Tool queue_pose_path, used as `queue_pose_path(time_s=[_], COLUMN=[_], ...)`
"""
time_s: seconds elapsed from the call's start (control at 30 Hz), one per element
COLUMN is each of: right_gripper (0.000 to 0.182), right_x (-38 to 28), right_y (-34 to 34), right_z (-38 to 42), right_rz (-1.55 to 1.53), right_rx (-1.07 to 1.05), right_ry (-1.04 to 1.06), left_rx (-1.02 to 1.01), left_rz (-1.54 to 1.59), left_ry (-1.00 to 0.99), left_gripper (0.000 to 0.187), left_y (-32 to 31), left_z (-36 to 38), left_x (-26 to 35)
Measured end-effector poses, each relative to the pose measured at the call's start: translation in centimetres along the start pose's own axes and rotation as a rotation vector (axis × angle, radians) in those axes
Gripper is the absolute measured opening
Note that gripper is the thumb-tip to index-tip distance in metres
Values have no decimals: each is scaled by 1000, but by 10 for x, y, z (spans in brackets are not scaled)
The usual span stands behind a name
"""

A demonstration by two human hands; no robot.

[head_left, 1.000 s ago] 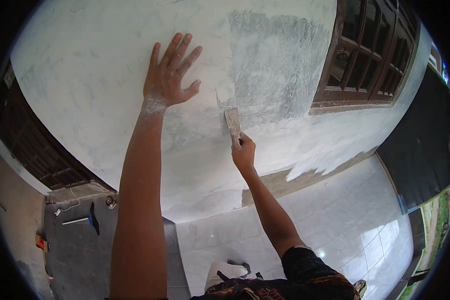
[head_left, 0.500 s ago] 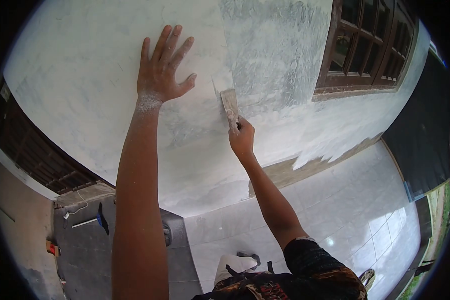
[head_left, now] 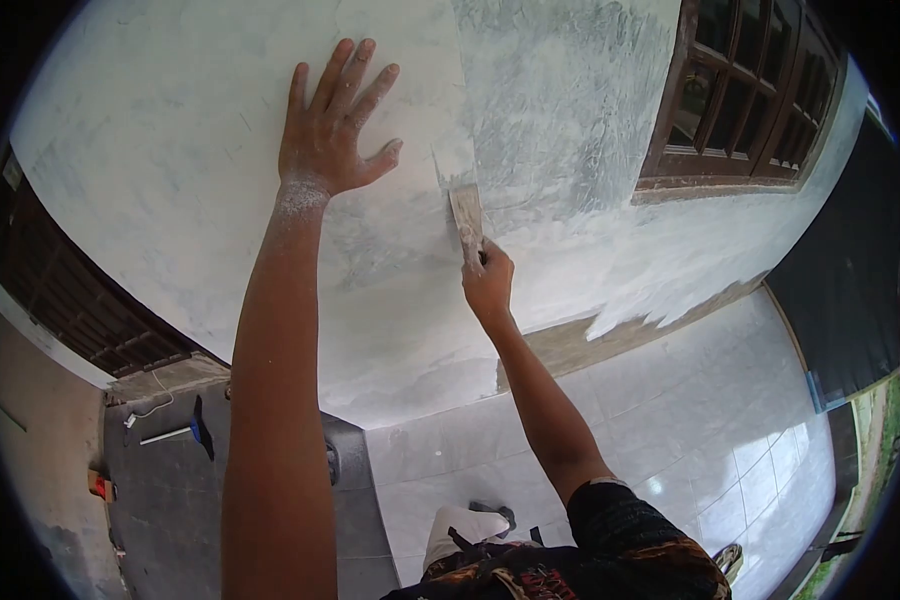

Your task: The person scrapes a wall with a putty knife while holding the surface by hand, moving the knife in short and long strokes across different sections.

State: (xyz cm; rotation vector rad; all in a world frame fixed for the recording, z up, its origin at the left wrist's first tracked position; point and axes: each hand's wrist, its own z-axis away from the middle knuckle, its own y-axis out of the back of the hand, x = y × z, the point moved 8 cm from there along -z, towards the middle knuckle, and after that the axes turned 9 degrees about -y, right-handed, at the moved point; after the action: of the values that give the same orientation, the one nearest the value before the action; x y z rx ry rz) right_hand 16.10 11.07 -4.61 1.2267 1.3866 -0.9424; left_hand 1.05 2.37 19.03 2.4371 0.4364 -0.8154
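Observation:
My left hand [head_left: 328,140] lies with fingers spread against the white-coated wall [head_left: 220,220], and white powder dusts its wrist. Lower and to the right, my right hand [head_left: 489,276] grips a putty knife [head_left: 466,214] by its handle. The knife's broad, smeared blade points up and rests against the wall, beside the edge between a smooth white coat and a patchy grey area [head_left: 540,110]. My right fingers wrap round the handle and hide part of it.
A brown-framed window [head_left: 740,90] is at the upper right. Another dark wooden frame [head_left: 70,290] stands at the left. Below are pale floor tiles [head_left: 590,440] and dark tiles [head_left: 170,500], where a squeegee-like tool [head_left: 195,432] lies. A dark sheet [head_left: 840,260] hangs at the right.
The view has shifted slightly. My left hand stays spread on the wall, and the putty knife remains in my right hand at nearly the same spot on the wall.

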Motion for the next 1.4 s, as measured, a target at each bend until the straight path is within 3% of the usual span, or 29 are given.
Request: queue_pose_path(time_s=[0.17,0.23,0.33,0.57,0.77,0.83,1.07,1.27,1.33,1.4], right_gripper=[52,54,54,56,51,55,56,52,54,55], right_x=[-9,1,-10,-1,-8,-3,-23,-6,-25,-23], right_y=[-4,-3,-3,-9,-11,-10,-12,-10,-6,-6], right_z=[-2,7,2,7,-1,9,6,9,9,10], right_rz=[-5,11,48,-41,-32,-19,6,-33,9,11], right_rx=[10,-13,5,16,41,-7,2,3,83,59], right_ry=[101,-19,66,3,113,-7,54,-48,128,72], left_rx=[-6,-8,11,76,15,34,28,38,32,39], left_rz=[0,0,0,61,-6,22,5,19,15,23], left_ry=[5,4,-6,-17,-4,-11,-9,-4,-1,-2], left_gripper=[96,96,96,97,96,96,96,96,95,96], left_y=[0,1,2,5,0,1,1,2,2,3], left_z=[0,0,0,0,0,0,0,0,0,-1], left_x=[0,1,1,1,1,1,1,2,0,1])
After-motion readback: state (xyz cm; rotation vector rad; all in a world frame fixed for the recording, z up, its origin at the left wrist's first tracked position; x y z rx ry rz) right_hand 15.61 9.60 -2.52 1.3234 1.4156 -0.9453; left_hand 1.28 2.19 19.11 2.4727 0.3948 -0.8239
